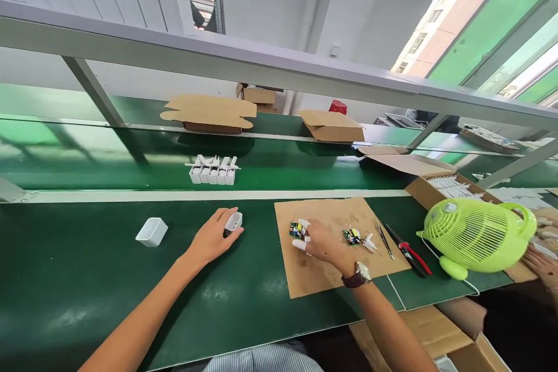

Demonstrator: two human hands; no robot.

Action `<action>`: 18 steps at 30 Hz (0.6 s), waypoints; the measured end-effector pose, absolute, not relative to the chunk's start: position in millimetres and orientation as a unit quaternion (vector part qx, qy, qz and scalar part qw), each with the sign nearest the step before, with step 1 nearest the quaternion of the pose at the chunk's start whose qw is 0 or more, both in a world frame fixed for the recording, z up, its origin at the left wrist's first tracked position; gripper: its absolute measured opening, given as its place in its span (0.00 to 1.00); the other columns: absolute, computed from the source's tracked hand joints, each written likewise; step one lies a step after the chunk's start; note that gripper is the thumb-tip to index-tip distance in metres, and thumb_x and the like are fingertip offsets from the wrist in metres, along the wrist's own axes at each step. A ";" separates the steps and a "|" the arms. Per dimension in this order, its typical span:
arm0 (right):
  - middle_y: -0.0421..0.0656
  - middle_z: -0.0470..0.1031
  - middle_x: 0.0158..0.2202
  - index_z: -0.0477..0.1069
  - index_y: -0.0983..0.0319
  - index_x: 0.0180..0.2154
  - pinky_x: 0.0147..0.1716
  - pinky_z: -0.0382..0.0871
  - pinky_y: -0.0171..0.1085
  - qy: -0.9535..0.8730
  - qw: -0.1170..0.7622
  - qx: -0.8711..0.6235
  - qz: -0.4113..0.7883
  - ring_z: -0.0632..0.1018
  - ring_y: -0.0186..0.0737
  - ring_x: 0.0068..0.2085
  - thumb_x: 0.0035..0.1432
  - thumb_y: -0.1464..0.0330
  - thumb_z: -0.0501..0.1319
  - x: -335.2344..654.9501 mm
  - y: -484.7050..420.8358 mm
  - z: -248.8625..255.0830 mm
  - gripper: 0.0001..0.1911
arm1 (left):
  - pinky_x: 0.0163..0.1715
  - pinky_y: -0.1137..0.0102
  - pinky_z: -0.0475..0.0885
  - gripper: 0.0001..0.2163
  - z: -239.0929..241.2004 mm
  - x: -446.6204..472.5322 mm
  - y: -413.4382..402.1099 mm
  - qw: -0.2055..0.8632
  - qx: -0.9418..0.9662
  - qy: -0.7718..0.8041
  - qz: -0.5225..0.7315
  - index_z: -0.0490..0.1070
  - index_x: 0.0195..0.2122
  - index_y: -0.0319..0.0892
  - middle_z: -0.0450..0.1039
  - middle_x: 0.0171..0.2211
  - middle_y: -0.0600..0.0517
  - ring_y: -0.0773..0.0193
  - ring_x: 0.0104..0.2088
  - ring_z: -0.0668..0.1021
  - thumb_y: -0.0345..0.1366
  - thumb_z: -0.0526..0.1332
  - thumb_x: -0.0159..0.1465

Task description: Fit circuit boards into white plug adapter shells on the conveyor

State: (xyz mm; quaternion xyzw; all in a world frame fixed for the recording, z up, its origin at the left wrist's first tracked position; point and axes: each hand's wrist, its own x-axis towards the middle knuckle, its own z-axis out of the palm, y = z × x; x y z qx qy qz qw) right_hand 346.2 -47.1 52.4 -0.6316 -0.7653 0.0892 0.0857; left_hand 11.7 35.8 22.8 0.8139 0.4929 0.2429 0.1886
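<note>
My left hand [214,236] rests on the green table, fingers closed around a small white plastic housing [234,221]. My right hand [319,241], with white finger cots and a wristwatch, lies on a brown cardboard sheet [305,273] and pinches a small green circuit board [297,229]. A second circuit board [352,236] lies just right of that hand, beside a white plug piece [370,242].
An empty white housing [151,231] lies at the left. Several white housings [213,170] stand grouped on the belt behind. Tweezers [383,238] and red-handled cutters [410,253] lie right of the sheet. A lime-green fan [477,235] and open cartons sit at the right; another person's hand [543,264] shows there.
</note>
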 end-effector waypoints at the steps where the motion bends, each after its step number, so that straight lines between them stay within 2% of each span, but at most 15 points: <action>1: 0.54 0.79 0.47 0.73 0.65 0.53 0.48 0.75 0.49 -0.778 0.099 -0.616 0.076 0.79 0.55 0.48 0.62 0.66 0.63 345.7 -48.9 47.8 0.19 | 0.45 0.65 0.78 0.23 18.7 11.1 33.2 0.214 0.810 0.487 0.248 0.67 0.62 0.46 0.72 0.56 0.46 0.56 0.46 0.80 0.44 0.61 0.67; 3: 0.54 0.78 0.50 0.70 0.64 0.57 0.51 0.75 0.50 -0.789 0.134 -0.595 0.070 0.78 0.54 0.51 0.59 0.70 0.63 349.2 -51.4 39.9 0.23 | 0.44 0.65 0.78 0.25 11.2 8.2 27.8 0.261 0.798 0.477 0.260 0.65 0.63 0.48 0.71 0.57 0.47 0.59 0.42 0.80 0.45 0.62 0.67; 5: 0.52 0.78 0.51 0.69 0.64 0.58 0.52 0.75 0.51 -0.786 0.168 -0.588 0.088 0.78 0.52 0.52 0.58 0.72 0.61 355.2 -52.2 34.3 0.25 | 0.48 0.63 0.78 0.29 6.1 5.1 23.3 0.286 0.786 0.472 0.277 0.61 0.66 0.49 0.69 0.59 0.46 0.59 0.43 0.80 0.44 0.65 0.65; 8: 0.49 0.79 0.45 0.72 0.61 0.55 0.48 0.78 0.50 -0.771 0.207 -0.591 0.116 0.81 0.50 0.46 0.58 0.71 0.59 358.4 -51.4 31.6 0.22 | 0.60 0.57 0.73 0.36 3.3 3.6 20.4 0.287 0.780 0.466 0.302 0.57 0.69 0.49 0.66 0.64 0.43 0.52 0.58 0.76 0.43 0.70 0.61; 11: 0.48 0.79 0.47 0.71 0.58 0.57 0.43 0.81 0.47 -0.763 0.247 -0.586 0.119 0.82 0.49 0.45 0.59 0.69 0.59 346.2 -49.3 36.0 0.23 | 0.64 0.53 0.68 0.38 1.3 6.4 21.2 0.307 0.779 0.452 0.309 0.55 0.70 0.50 0.65 0.67 0.42 0.48 0.66 0.69 0.42 0.70 0.62; 15: 0.47 0.76 0.53 0.65 0.54 0.62 0.49 0.80 0.50 -0.787 0.318 -0.518 0.107 0.80 0.49 0.52 0.63 0.67 0.58 306.3 -39.1 48.1 0.25 | 0.62 0.55 0.71 0.37 -6.1 10.9 21.4 0.353 0.762 0.449 0.306 0.51 0.72 0.50 0.67 0.66 0.44 0.50 0.63 0.73 0.38 0.67 0.64; 18: 0.48 0.75 0.55 0.61 0.54 0.64 0.55 0.77 0.54 -0.807 0.357 -0.462 0.090 0.78 0.50 0.55 0.64 0.69 0.58 269.2 -24.3 55.2 0.28 | 0.62 0.55 0.71 0.37 -12.0 10.5 20.0 0.337 0.763 0.431 0.345 0.51 0.72 0.49 0.68 0.64 0.44 0.52 0.62 0.75 0.34 0.66 0.65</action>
